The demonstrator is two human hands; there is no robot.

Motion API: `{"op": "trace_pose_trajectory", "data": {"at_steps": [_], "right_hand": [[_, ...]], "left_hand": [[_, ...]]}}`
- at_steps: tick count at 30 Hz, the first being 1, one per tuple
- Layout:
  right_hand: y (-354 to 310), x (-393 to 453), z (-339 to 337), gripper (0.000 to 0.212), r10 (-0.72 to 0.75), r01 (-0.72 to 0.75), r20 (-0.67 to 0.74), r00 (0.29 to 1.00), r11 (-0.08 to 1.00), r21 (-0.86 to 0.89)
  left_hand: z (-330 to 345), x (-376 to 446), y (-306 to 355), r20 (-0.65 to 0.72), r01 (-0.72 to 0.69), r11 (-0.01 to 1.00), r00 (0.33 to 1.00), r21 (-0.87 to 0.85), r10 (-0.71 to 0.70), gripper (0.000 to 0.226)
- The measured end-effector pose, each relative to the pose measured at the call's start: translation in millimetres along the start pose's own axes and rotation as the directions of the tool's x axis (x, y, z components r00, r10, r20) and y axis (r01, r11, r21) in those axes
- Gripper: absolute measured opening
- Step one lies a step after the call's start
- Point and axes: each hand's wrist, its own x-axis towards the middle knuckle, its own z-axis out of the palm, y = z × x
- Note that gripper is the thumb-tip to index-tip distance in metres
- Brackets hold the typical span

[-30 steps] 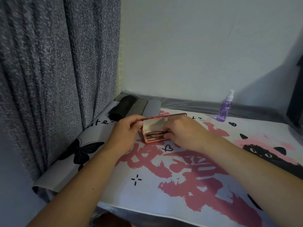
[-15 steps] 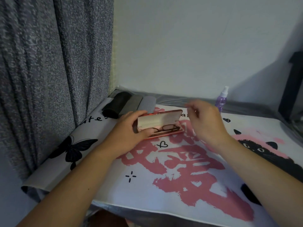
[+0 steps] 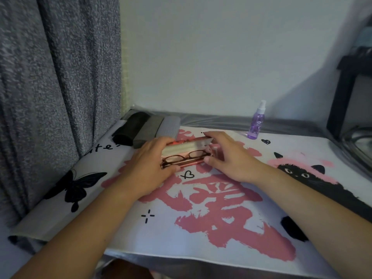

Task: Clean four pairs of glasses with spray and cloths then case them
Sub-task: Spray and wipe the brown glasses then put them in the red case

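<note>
A pink glasses case [image 3: 186, 149] lies on the printed mat, its lid half lowered. Brown-framed glasses [image 3: 184, 157] rest folded in its tray. My left hand [image 3: 150, 160] grips the case's left end, thumb at the front and fingers on the lid. On the right end, my right hand [image 3: 225, 154] holds the case with fingers over the lid's top edge and thumb at the front. Three closed cases, black [image 3: 131, 127], dark grey [image 3: 150, 127] and light grey [image 3: 170, 126], lie side by side behind. A purple spray bottle [image 3: 256, 121] stands at the back right.
A grey curtain [image 3: 56, 87] hangs on the left. The white wall runs close behind the mat [image 3: 221, 208]. A dark frame [image 3: 342, 93] and a metal bowl-like rim [image 3: 360, 143] sit at the far right. The mat's front edge is near my forearms.
My right hand came down from above the mat onto the case's right end. The lid has dropped lower over the glasses. My left hand stayed on the left end.
</note>
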Motion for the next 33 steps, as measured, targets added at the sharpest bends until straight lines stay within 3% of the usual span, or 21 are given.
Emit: {"op": "trace_pose_trajectory", "data": {"at_steps": [4,6,8,10,12,14,20,24,33], "right_hand": [[0,4,8,0.066,0.050,-0.044,-0.038,0.998,0.989,0.142],[-3,3,7,0.064,-0.039,0.031,-0.175,0.984,0.998,-0.049],[-11,4,5,0.045,-0.282,0.208,-0.229,0.932,0.930,-0.302],[-21,8,5,0.025,-0.413,0.331,-0.126,0.902,0.848,-0.415],[-29,16,11,0.015,-0.436,0.378,-0.013,0.900,0.795,-0.475],[-36,24,16,0.013,-0.410,0.380,0.055,0.911,0.776,-0.504],[-56,31,1,0.021,-0.203,0.285,0.234,0.951,0.867,-0.408],[-63,38,3,0.012,-0.107,0.212,0.233,0.966,0.847,-0.488],[-73,45,-11,0.005,0.009,0.124,0.307,0.952,0.904,-0.409]], "left_hand": [[4,3,-6,0.053,0.058,0.986,0.997,-0.158,-0.050,0.073],[3,4,-6,0.083,0.080,0.979,0.994,-0.187,-0.065,0.080],[3,4,-7,0.096,0.089,0.972,0.993,-0.219,-0.069,0.083],[1,4,-8,0.106,0.098,0.966,0.992,-0.239,-0.074,0.086],[0,3,-8,0.122,0.110,0.959,0.989,-0.260,-0.081,0.088],[-1,2,-7,0.129,0.118,0.955,0.988,-0.272,-0.085,0.089],[-4,1,-6,0.119,0.102,0.956,0.990,-0.274,-0.072,0.088],[-3,1,-7,0.121,0.104,0.956,0.990,-0.276,-0.073,0.088],[-6,-1,-8,0.167,0.101,0.941,0.985,-0.323,-0.049,0.094]]}}
